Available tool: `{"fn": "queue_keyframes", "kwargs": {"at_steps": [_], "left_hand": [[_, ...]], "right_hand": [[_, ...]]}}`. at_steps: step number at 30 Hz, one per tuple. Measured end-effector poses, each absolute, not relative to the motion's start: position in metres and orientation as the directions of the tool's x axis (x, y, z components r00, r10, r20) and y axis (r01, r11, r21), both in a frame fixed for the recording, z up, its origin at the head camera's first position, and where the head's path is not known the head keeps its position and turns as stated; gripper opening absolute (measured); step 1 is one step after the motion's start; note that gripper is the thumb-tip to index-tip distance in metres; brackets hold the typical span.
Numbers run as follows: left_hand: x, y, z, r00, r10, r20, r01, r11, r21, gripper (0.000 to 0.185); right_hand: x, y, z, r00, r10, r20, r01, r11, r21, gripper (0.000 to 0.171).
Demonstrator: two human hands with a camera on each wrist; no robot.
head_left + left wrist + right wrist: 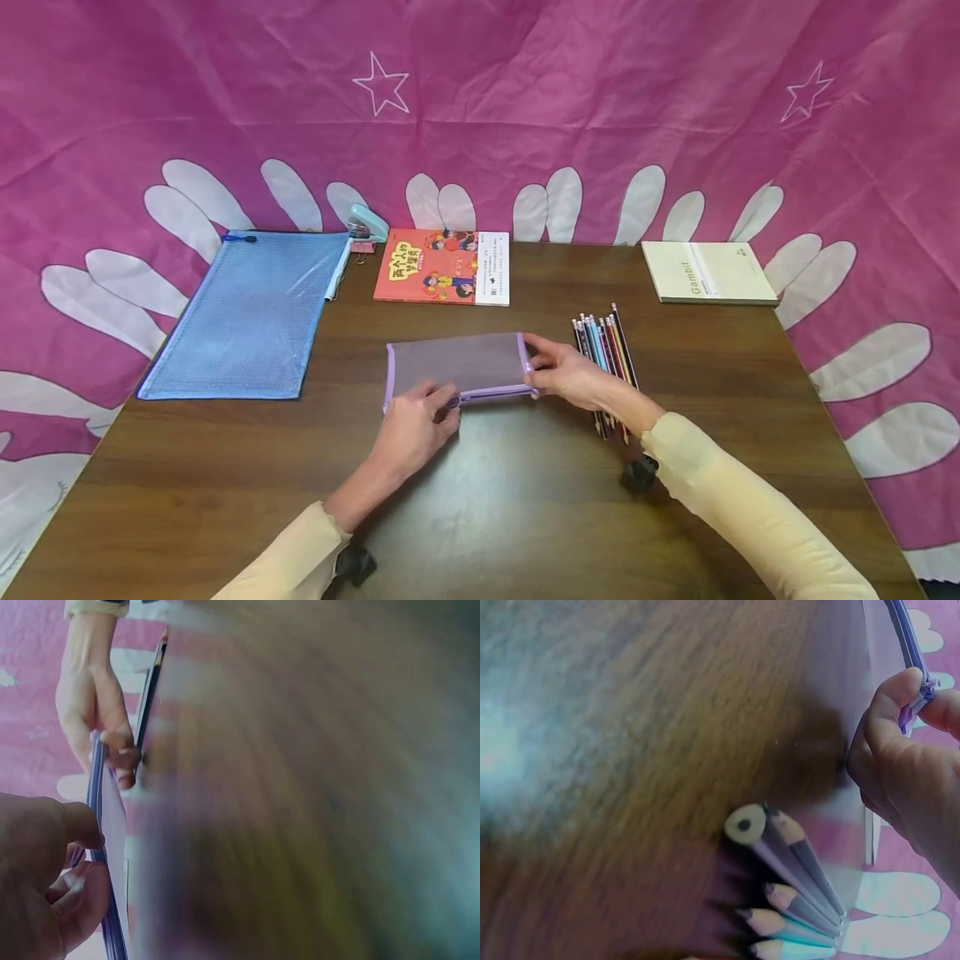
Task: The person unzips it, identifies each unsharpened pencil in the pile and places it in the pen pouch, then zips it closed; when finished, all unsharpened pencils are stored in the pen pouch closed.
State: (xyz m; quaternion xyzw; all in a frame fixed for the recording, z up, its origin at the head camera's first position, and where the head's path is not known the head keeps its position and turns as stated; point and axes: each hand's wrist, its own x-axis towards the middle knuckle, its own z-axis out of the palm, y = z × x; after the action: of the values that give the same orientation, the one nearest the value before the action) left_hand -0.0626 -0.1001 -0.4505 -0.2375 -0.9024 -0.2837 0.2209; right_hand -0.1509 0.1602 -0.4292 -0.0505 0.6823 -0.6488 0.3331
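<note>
A see-through pouch with purple edging (457, 360) lies near the table's middle, its zipper edge facing me. My left hand (411, 432) pinches that edge near the left end, by the zipper pull (453, 402). At the right end my right hand (564, 373) grips the corner between thumb and fingers. In the left wrist view, the left thumb and fingers (88, 881) close on the purple edge. The right wrist view shows the right hand (907, 757) pinching the zipper's end. A bunch of pencils (617, 346) lies beside and partly behind the right forearm.
A blue mesh zip folder (240, 317) lies at the left. Behind the pouch are a light blue stapler (367, 222), a pink binder clip (362, 247) and a red picture book (427, 267). A cream Gambit book (712, 273) lies at the back right, before a pink curtain (480, 92).
</note>
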Motion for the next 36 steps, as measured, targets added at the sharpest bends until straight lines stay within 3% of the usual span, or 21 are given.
{"fn": "queue_keyframes", "kwargs": {"at_steps": [6, 23, 36], "left_hand": [[-0.059, -0.117, -0.451, -0.798, 0.303, 0.521, 0.531, 0.763, 0.369, 0.024], [-0.054, -0.14, -0.445, -0.868, 0.266, 0.418, 0.44, 0.802, 0.404, 0.027], [-0.049, -0.155, -0.448, -0.853, 0.255, 0.455, 0.452, 0.797, 0.401, 0.027]], "right_hand": [[-0.152, 0.163, -0.429, -0.77, -0.5, -0.397, 0.362, 0.17, -0.916, 0.081], [-0.156, 0.171, -0.426, -0.768, -0.482, -0.422, 0.375, 0.196, -0.906, 0.08], [-0.157, 0.171, -0.424, -0.769, -0.48, -0.423, 0.374, 0.199, -0.906, 0.079]]}}
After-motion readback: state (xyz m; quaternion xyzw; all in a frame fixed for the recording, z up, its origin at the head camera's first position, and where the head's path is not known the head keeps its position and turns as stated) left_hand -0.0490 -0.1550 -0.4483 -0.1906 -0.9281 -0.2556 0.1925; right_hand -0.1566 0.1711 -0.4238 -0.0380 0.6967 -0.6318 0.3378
